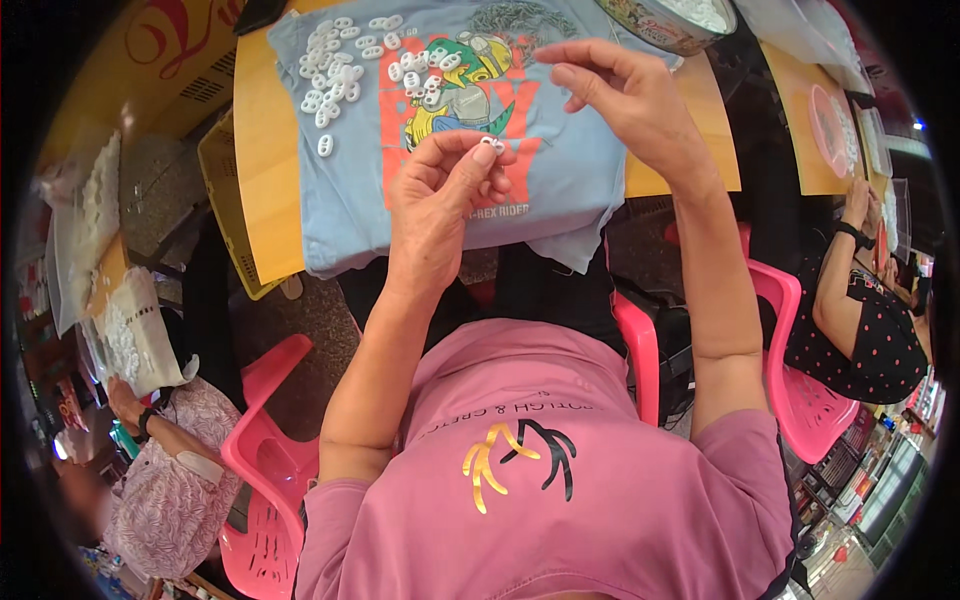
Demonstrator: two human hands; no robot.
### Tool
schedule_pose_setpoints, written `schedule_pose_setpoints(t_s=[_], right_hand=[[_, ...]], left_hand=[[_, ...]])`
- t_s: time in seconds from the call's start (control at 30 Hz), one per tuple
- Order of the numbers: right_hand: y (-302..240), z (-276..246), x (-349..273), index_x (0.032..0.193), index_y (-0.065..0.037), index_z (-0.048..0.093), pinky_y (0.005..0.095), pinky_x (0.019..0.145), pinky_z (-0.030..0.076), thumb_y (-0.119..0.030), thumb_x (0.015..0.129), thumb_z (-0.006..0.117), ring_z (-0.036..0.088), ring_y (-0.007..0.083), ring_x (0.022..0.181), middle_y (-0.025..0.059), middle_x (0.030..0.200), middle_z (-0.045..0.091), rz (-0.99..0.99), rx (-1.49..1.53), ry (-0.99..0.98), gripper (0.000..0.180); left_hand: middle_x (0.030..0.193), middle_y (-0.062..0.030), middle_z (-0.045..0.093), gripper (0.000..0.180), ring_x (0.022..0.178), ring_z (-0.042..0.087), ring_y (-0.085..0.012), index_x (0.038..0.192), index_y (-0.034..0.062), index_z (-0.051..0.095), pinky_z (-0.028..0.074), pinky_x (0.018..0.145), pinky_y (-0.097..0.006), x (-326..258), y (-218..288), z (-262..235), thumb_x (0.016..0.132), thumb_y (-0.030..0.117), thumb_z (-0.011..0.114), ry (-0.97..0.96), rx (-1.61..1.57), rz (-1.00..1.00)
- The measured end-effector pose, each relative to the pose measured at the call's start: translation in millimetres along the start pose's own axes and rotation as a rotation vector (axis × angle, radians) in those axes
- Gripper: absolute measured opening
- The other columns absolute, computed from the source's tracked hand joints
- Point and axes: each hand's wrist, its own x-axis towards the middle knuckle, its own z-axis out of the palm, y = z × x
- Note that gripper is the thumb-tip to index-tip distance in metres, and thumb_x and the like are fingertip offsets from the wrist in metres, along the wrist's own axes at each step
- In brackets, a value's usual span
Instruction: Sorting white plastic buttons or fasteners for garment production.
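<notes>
My left hand pinches a small white plastic piece between thumb and fingertips, above the printed front of a blue-grey T-shirt spread on the table. To its right, my right hand is raised over the shirt, thumb and forefinger drawn close together; whatever they hold is too small to make out. Several loose white oval plastic pieces with two holes each lie at the shirt's far left. A heap of tiny dark grey bits rests at the far middle, just beyond my right hand.
A round tin with white contents stands at the far right of the yellow table. Beneath the left edge is a yellow crate. Pink chairs flank me. Other people work at left and right.
</notes>
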Motion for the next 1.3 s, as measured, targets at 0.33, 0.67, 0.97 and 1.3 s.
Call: schedule_pose_setpoints(t_s=[0.33,0.67,0.97,1.3], right_hand=[[-30.0,36.9,-47.1,0.106,0.002,0.065,0.0250,0.067,0.050,-0.014,0.092,0.065,0.058,0.0104,0.071,0.0078,0.089,0.067,0.090,0.723,0.010,0.021],[-40.7,49.9,-54.0,0.101,0.002,0.065,0.0235,0.062,0.047,-0.016,0.093,0.065,0.053,0.0077,0.067,0.0027,0.081,0.063,0.075,0.769,0.026,0.020],[-42.8,51.0,-57.8,0.101,0.001,0.064,0.0240,0.061,0.048,-0.017,0.095,0.063,0.053,0.0069,0.067,0.0019,0.082,0.063,0.074,0.776,0.000,0.020],[-49.2,53.9,-58.6,0.098,0.001,0.064,0.0232,0.061,0.049,-0.014,0.095,0.063,0.055,0.0072,0.067,0.0033,0.085,0.064,0.005,0.552,0.045,0.015]], left_hand=[[0.090,-0.0112,0.068,0.017,0.071,0.063,-0.0126,0.102,-0.0022,0.061,0.053,0.066,-0.026,-20.1,20.0,20.0,0.093,0.011,0.064,-0.042,0.058,0.126],[0.089,-0.0096,0.068,0.019,0.072,0.063,-0.0123,0.102,-0.0032,0.061,0.052,0.066,-0.026,-33.4,28.7,22.2,0.092,0.012,0.066,-0.057,0.086,0.179],[0.088,-0.0091,0.068,0.018,0.072,0.063,-0.0117,0.100,-0.0030,0.060,0.052,0.065,-0.026,-37.5,30.8,23.3,0.092,0.012,0.066,-0.069,0.083,0.187],[0.087,-0.0098,0.067,0.017,0.072,0.062,-0.0139,0.100,-0.0028,0.060,0.051,0.066,-0.026,-37.2,29.9,22.2,0.092,0.011,0.066,-0.057,0.117,0.210]])
